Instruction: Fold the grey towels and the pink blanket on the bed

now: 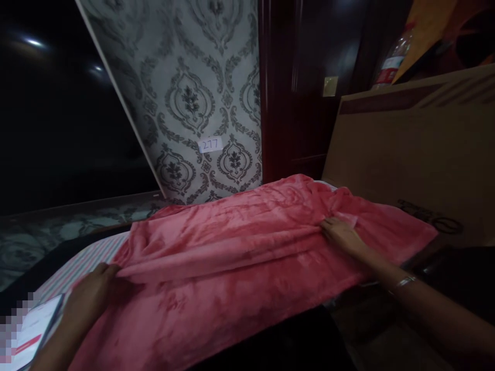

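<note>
A pink plush blanket lies spread across a surface in front of me, with a long fold running from left to right. My left hand pinches the left end of that fold. My right hand grips the fold's right end, fingers closed on the fabric. A thin bracelet sits on my right wrist. Striped bedding shows under the blanket's left edge.
A white card or phone lies at the lower left beside my left hand. A large cardboard box stands at the right. Patterned wallpaper with a "277" label and a dark wooden door rise behind the blanket.
</note>
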Demonstrator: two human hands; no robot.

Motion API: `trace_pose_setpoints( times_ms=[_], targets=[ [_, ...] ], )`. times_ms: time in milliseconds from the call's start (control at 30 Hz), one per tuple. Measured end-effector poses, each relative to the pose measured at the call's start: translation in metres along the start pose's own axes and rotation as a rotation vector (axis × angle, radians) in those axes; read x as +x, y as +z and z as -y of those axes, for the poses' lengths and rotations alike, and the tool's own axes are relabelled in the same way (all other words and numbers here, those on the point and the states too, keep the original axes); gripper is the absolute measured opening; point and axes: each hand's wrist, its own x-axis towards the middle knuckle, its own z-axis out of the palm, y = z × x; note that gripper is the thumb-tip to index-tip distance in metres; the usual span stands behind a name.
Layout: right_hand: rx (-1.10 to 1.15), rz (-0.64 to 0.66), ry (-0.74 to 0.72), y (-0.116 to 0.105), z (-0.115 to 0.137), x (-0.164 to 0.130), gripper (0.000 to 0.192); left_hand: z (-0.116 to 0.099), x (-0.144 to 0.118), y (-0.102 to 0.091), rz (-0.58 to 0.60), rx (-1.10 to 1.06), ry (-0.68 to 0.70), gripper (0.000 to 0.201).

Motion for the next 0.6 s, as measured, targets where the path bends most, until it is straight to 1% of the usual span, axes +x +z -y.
trace_pose_setpoints(
  times_ms=[67, 133, 167, 267, 333, 400, 467, 533, 600],
  targets=[
    [-0.022, 0.082, 0.145, -0.006, 0.001, 0.006, 0.028, -0.007, -0.003, -0.012, 0.043, 0.027, -0.062, 0.04],
    [-0.024, 0.151, 0.247, -0.016, 0.002, 0.014, 0.027, -0.018, -0.005, -0.03, 0.072, 0.034, -0.164, 0.04],
    [-0.017, 0.165, 0.294, -0.021, 0.002, 0.017, 0.027, -0.023, -0.005, -0.039, 0.087, 0.032, -0.221, 0.04],
    [-0.002, 0.155, 0.424, -0.035, 0.002, 0.025, 0.027, -0.038, -0.005, -0.063, 0.099, -0.008, -0.361, 0.042],
    [0.014, 0.125, 0.474, -0.039, -0.002, 0.024, 0.027, -0.041, -0.008, -0.07, 0.079, -0.039, -0.395, 0.041],
    [0.062, 0.063, 0.435, -0.035, -0.009, 0.017, 0.024, -0.039, -0.014, -0.067, 0.043, -0.058, -0.37, 0.039],
    [0.134, 0.01, 0.331, -0.027, -0.015, 0.005, 0.02, -0.03, -0.02, -0.058, 0.014, -0.062, -0.331, 0.037],
    [0.197, 0.031, 0.226, -0.017, -0.018, -0.011, 0.017, -0.018, -0.025, -0.043, -0.004, -0.06, -0.277, 0.033],
    [0.242, 0.102, 0.173, -0.008, -0.017, -0.025, 0.015, -0.003, -0.025, -0.025, -0.025, -0.057, -0.217, 0.029]
  ],
)
